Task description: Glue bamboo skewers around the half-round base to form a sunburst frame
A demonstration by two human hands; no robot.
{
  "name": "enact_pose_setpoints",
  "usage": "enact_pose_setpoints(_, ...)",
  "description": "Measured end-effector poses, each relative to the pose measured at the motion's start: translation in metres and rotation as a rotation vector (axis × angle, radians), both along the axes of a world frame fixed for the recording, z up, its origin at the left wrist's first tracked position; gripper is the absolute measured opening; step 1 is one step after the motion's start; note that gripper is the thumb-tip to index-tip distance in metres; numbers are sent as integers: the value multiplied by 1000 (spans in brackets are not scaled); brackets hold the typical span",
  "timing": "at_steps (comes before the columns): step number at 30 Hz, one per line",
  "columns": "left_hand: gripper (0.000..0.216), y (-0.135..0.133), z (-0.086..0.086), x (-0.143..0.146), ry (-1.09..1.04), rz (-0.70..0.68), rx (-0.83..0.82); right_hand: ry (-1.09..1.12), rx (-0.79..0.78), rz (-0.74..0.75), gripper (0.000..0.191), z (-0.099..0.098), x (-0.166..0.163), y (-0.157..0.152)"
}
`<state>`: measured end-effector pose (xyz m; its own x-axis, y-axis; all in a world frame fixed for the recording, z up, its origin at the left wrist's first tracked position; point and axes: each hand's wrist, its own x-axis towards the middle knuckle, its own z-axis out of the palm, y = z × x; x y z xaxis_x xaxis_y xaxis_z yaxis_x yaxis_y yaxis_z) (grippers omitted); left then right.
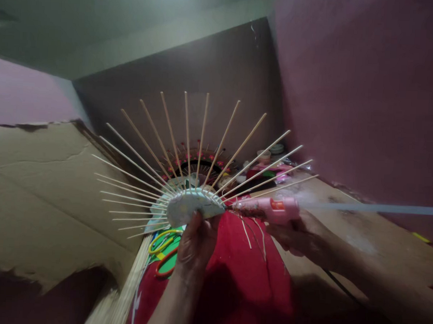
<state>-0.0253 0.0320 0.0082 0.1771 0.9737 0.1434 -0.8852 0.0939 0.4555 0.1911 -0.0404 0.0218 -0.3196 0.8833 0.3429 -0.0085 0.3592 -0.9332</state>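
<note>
A dim pink-walled corner holds cardboard sheets [44, 191] and a red cloth [232, 279]. Above the cloth, the left hand [196, 243] pinches the lower edge of a white disc [192, 206] fanned with thin sticks [174, 145]. It looks light but fragile; the stiff disc rim is the safe hold. Right of the disc, the right hand [300, 234] grips a pink glue gun [272, 209], nozzle touching the disc's edge.

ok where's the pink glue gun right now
In the head view, the glue gun is right of centre, gripped by the right hand, its nozzle at the stick fan's disc.
</note>
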Motion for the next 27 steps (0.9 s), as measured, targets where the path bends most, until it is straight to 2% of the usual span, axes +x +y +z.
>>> enact_pose_setpoints(8, 45, 1, 1, 1, 11, 15, -61, -46, 3, -14, 35, -5, 1, 0)
enact_pose_setpoints(15, 47, -1, 1, 3, 29, -12, -28, 3, -27, -19, 40, -8, -1, 2)
enact_pose_setpoints(23, 47, 0, 1, 1, 33, -35, 41, -12, -46, -4, 39, 0, -1, -1)
enact_pose_setpoints(27, 47, -1, 4, 3, 17, 23, -35, -17, 0, 2, 39, 0, -2, -1)
